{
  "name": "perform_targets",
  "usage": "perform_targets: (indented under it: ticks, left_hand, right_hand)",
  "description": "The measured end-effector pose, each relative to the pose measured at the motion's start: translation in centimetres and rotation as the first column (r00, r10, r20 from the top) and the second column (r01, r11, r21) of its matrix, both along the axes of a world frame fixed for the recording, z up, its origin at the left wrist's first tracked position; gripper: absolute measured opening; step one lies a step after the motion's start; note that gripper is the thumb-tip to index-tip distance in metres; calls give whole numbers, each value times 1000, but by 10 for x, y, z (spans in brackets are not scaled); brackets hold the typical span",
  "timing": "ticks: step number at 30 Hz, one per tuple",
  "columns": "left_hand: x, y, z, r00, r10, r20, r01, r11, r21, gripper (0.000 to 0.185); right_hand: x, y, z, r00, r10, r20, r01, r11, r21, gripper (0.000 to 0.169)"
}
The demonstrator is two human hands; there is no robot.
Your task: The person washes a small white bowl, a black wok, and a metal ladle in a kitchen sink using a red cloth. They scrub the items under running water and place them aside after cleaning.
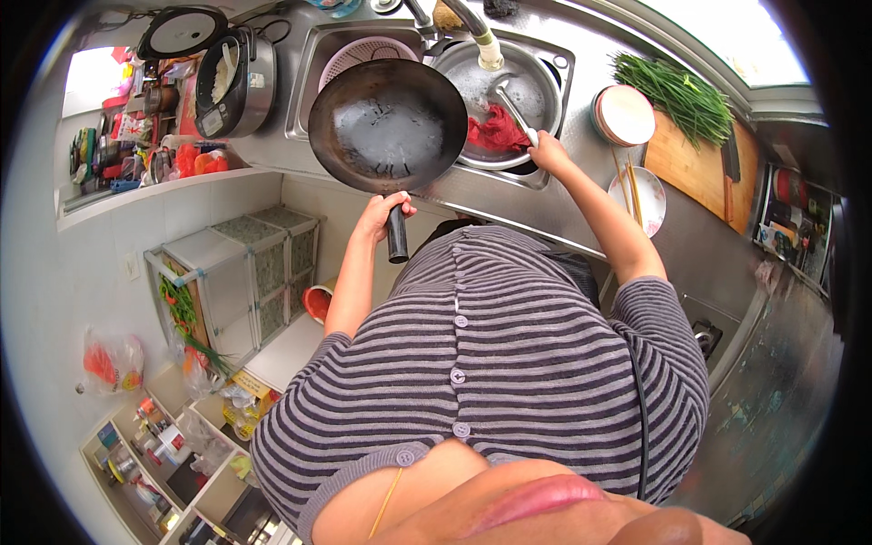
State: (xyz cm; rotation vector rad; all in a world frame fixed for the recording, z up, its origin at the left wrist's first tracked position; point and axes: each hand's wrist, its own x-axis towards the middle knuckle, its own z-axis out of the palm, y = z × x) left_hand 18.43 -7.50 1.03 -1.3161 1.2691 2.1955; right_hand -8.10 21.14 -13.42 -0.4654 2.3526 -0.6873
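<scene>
My left hand (381, 214) grips the black handle of a dark wok (388, 126). The wok is tilted over the left sink basin and the counter's front edge, its wet inner surface facing me. In my right hand (550, 151) is the handle end of a long, pale-handled utensil (516, 109). Its far end rests in a round metal basin (555, 102) of sudsy water set in the right sink. Beside the utensil, a red cloth (492, 129) lies bunched and partly wet. Behind the wok, a pink plastic colander (364, 53) is partly hidden.
A tap hose (482, 44) hangs over the basin. Rightward stand stacked bowls (627, 116), a plate (655, 204) with chopsticks, and a cutting board (671, 160) bearing green chives (671, 95) and a cleaver (730, 160). An open rice cooker (252, 88) sits left.
</scene>
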Motion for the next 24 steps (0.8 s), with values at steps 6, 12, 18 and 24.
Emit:
perform_targets:
  ticks: [6,12,18,24]
  left_hand:
    - [1,6,4,999,39,24,-38,999,-22,18]
    - [7,8,6,999,36,25,-36,999,-17,18]
    - [14,14,30,987,51,153,-43,998,-55,15]
    - [26,10,31,987,103,127,-93,992,-81,14]
  right_hand:
    - [-8,-38,28,777,350,-523,-253,935,249,26]
    - [18,-102,0,754,555,-351,-540,828,150,43]
    - [27,-134,-10,446,877,-182,-738,475,479,33]
    - [37,-117,13,602,765,-227,-621,628,470,73]
